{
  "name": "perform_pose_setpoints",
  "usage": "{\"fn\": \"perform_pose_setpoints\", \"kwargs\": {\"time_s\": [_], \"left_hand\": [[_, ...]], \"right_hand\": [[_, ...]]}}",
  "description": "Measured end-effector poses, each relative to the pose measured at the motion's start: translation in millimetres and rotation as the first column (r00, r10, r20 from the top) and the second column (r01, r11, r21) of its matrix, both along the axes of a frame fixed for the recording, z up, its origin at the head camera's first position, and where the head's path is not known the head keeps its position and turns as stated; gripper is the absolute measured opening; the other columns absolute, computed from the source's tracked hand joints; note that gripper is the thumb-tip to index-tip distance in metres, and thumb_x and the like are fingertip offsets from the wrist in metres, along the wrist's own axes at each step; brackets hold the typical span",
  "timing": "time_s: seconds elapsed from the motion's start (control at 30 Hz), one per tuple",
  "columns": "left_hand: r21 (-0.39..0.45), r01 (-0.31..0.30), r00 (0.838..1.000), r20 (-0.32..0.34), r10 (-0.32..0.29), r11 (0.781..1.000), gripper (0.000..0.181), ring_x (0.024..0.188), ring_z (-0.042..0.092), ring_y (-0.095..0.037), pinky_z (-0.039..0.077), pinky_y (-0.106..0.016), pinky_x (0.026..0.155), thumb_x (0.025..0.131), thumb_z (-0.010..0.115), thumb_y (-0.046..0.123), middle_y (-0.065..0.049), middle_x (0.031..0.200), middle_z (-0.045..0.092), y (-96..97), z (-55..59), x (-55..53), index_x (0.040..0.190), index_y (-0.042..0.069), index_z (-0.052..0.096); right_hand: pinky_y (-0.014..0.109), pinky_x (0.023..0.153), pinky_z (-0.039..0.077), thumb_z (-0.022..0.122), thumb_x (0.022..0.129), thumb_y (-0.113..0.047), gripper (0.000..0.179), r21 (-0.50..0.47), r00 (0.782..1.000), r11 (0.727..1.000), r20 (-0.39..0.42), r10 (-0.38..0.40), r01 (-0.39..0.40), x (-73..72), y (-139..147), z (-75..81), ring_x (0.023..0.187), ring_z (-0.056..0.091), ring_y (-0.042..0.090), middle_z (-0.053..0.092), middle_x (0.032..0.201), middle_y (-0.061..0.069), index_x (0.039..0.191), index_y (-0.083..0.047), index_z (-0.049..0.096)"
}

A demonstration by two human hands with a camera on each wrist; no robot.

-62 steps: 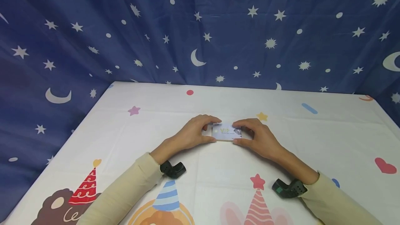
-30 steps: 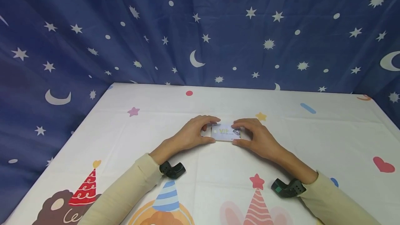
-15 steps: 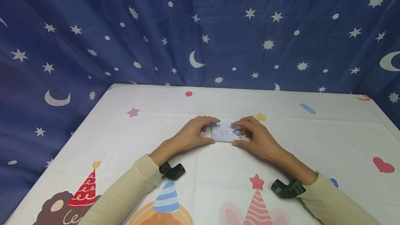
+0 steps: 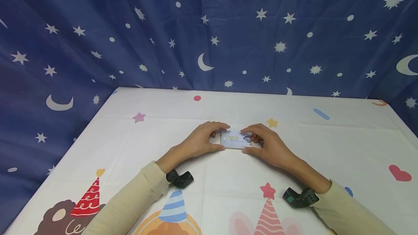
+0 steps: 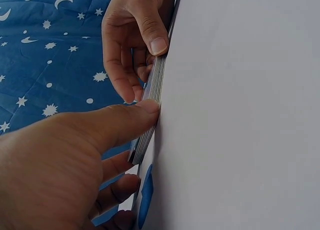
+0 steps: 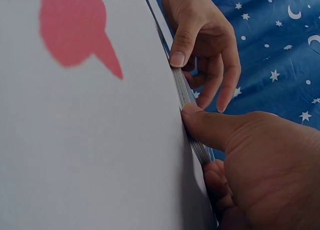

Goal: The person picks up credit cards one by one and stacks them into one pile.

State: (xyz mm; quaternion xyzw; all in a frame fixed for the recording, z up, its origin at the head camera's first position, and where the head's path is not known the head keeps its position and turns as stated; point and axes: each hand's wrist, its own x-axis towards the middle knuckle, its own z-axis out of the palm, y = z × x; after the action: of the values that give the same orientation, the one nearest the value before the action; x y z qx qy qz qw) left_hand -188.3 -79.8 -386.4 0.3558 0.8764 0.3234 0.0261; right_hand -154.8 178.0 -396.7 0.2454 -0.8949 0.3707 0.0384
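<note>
A stack of cards [image 4: 236, 140] lies on the white tablecloth, its pale top card printed with yellow "VIP" and a dark picture at the right end. My left hand [image 4: 200, 139] pinches the left end, thumb at the near long edge and index finger at the far one. At the right end, my right hand [image 4: 271, 145] holds the stack the same way. The left wrist view shows the layered edges of the cards [image 5: 156, 82] between both thumbs. In the right wrist view these edges [image 6: 181, 87] look nearly even. Fingers partly cover the far side.
The tablecloth [image 4: 156, 130] carries printed stars, dots, a heart and party-hat animals. Behind the table hangs a blue curtain [image 4: 183, 21] with moons and stars. Black wrist devices [image 4: 180, 179] sit on both forearms.
My right hand's index finger rose and bent slightly half a second ago and is now lower again at the far edge. The left hand keeps its hold; the stack stays in place.
</note>
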Motion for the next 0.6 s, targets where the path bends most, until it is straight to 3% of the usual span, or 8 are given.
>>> {"fn": "perform_pose_setpoints", "kwargs": {"time_s": [0.2, 0.47, 0.6], "left_hand": [[-0.014, -0.003, 1.0, 0.0, 0.003, 1.0, 0.06, 0.082, 0.045, -0.015, 0.037, -0.03, 0.073, 0.078, 0.081, 0.021, -0.001, 0.09, 0.052, -1.7, -0.3, 0.2, 0.132, 0.015, 0.056], [-0.022, 0.026, 0.999, -0.02, -0.027, 0.999, 0.059, 0.087, 0.048, -0.013, 0.041, -0.029, 0.076, 0.081, 0.078, 0.022, 0.001, 0.114, 0.056, -2.2, -0.8, -0.7, 0.133, 0.016, 0.054], [-0.02, 0.031, 0.999, -0.016, -0.031, 0.999, 0.058, 0.088, 0.048, -0.014, 0.041, -0.029, 0.077, 0.081, 0.078, 0.021, 0.0, 0.113, 0.055, -2.1, -1.4, -0.6, 0.134, 0.016, 0.053]], "right_hand": [[0.027, 0.071, 0.045, 0.084, 0.073, -0.016, 0.053, 0.002, 1.0, 1.0, -0.007, 0.007, -0.007, -0.2, -1.0, 0.6, 0.079, 0.05, 0.014, 0.056, 0.104, 0.0, 0.121, -0.013, 0.062], [0.028, 0.071, 0.044, 0.082, 0.076, -0.016, 0.051, 0.039, 1.0, 0.999, 0.005, 0.017, -0.017, 0.7, -0.5, 2.4, 0.082, 0.049, 0.015, 0.055, 0.114, 0.003, 0.123, -0.012, 0.061], [0.027, 0.071, 0.044, 0.082, 0.077, -0.016, 0.051, 0.04, 1.0, 0.999, 0.002, 0.02, -0.02, 0.8, 0.0, 2.0, 0.081, 0.049, 0.016, 0.055, 0.113, 0.003, 0.123, -0.012, 0.061]]}}
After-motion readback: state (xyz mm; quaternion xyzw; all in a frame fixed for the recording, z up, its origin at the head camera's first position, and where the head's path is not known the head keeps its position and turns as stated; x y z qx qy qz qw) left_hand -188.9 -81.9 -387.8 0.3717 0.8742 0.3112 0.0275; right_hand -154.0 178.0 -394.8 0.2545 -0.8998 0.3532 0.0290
